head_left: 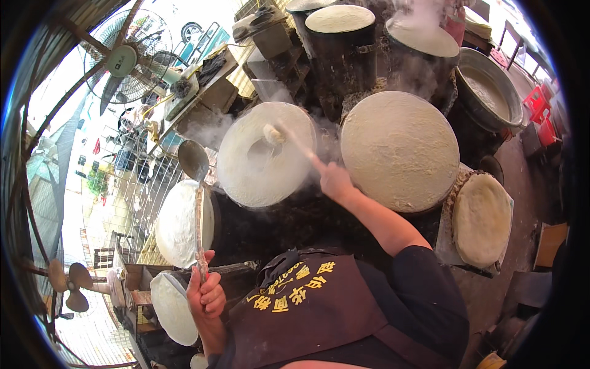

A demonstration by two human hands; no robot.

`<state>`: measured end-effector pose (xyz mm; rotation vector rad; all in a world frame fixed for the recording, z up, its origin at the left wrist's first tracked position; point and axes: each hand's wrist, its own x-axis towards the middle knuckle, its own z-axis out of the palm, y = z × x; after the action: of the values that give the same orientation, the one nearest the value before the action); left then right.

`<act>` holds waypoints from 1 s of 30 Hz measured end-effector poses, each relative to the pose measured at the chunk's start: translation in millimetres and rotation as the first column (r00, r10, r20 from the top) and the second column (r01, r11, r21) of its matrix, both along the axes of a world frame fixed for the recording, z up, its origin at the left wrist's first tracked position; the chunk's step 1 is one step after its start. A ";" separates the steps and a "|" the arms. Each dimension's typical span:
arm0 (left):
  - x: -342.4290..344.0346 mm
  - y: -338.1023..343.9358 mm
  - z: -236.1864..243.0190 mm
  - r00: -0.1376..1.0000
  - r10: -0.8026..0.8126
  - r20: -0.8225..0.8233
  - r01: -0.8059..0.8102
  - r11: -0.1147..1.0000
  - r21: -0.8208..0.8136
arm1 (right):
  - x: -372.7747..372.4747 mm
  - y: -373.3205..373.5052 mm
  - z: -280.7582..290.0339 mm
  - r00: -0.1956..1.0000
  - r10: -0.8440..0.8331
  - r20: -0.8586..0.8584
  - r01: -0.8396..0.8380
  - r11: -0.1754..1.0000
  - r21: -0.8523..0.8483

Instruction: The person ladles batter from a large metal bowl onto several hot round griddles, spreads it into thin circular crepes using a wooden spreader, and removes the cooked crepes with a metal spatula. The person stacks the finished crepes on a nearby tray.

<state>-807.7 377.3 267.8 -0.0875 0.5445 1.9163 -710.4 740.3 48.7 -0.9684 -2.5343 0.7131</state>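
My left hand (208, 292) is closed around the long handle of a metal ladle (193, 161), held upright with its bowl at the top. My right hand (336, 182) grips a wooden stick (297, 143) with a pale, rounded head. That head is over a round, steaming cooking surface (243, 178) coated in white batter, near a darker bare patch; whether it touches cannot be told. Right of it sits another round surface (399, 150) covered with a pale, rough-textured sheet. Left of the ladle handle is a smooth white round (176, 224).
Steam rises around a tall dark pot (424, 43) at the back; a similar pot (341, 34) stands beside it. A metal basin (488, 89) holds pale liquid. To the right lies a stack of flat rounds (482, 218). A large fan (121, 60) stands far left.
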 end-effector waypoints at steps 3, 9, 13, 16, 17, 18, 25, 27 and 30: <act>2.4 -2.0 -0.6 1.000 0.001 -0.023 -0.001 1.000 -0.008 | 16.1 -44.0 7.6 0.993 0.118 0.029 -0.117 0.992 -0.043; 5.1 -11.2 -3.2 1.000 0.018 -0.025 -0.018 0.999 -0.029 | 45.1 -32.7 9.9 0.987 0.031 -0.156 -0.042 0.997 -0.069; 4.8 -4.9 -2.1 1.000 -0.003 0.017 0.003 1.000 -0.027 | 41.0 -61.5 3.8 0.996 0.088 0.016 -0.086 0.993 -0.083; 7.9 -2.9 -1.2 1.000 -0.001 -0.012 0.001 0.998 -0.058 | 34.7 -72.6 0.7 0.977 0.192 -0.088 -0.202 0.972 -0.123; 9.2 -4.2 -0.3 1.000 -0.008 0.000 0.008 0.999 -0.052 | 32.4 -67.7 1.6 0.971 0.198 -0.130 -0.215 0.967 -0.134; 10.5 -6.0 1.0 1.000 -0.014 0.012 0.014 0.999 -0.046 | 33.5 -61.0 3.6 0.977 0.163 -0.134 -0.180 0.975 -0.127; 19.4 -4.0 3.0 1.000 0.021 0.010 -0.020 0.998 -0.062 | 15.2 -77.1 -2.1 0.980 0.185 -0.079 -0.193 0.976 -0.104; 22.2 -6.4 0.9 1.000 0.014 0.008 -0.014 0.997 -0.071 | 4.1 -70.6 -3.8 0.967 0.220 -0.126 -0.234 0.966 -0.111; 32.3 -13.1 4.8 1.000 0.013 0.004 -0.012 0.996 -0.085 | -8.2 -29.7 -1.5 0.977 0.143 -0.157 -0.165 0.977 -0.135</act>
<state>-775.4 364.2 272.6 -0.1501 0.6243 1.9044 -718.7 710.6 47.3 -0.7385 -2.4739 0.9922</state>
